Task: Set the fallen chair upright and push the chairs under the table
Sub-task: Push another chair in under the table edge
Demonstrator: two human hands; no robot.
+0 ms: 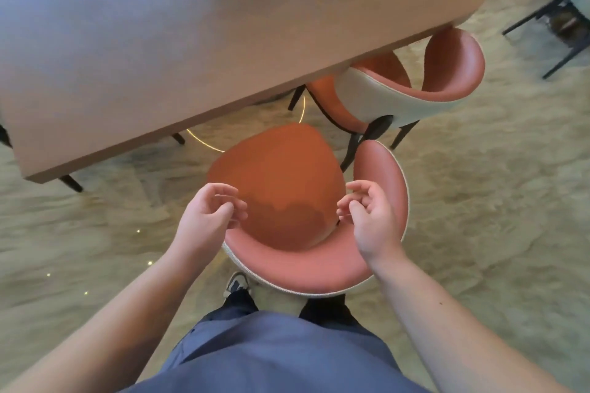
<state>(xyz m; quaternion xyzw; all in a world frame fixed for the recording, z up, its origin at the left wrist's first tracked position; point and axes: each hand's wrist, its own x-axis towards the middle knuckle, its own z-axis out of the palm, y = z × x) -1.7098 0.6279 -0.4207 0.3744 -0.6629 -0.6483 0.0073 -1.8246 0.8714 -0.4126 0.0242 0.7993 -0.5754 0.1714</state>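
Closest to the camera is the person's blue shirt (281, 357), with dark trousers below it and one sneaker (237, 283) on the floor. Both bare arms reach forward from here.

The left hand (207, 220) hangs in the air with its fingers (234, 212) curled loosely inward. They hold nothing. The right hand (372, 220) looks much the same, with its fingers (346, 207) bent in a soft claw and nothing between them. The fingertips of the two hands point at each other, with a gap between them.

Right under and between the fingers is the near chair (281, 188). It stands upright on its legs. Its orange seat fills the gap between the two hands. Its curved pink backrest wraps around below the palms and up past the right hand's outer side. The hands seem to float just above the backrest, but I cannot tell if the right palm touches it. The front of the seat is out from under the table.

Farther out past the right fingers is a second chair (415, 86), also upright, with a pale outer shell. Its seat is partly tucked under the table edge.

Beyond the fingers of both hands is the big brown table (191, 25). All around is the beige patterned carpet (479, 201). Far off to the right, dark legs of another chair (562, 9) show at the edge.
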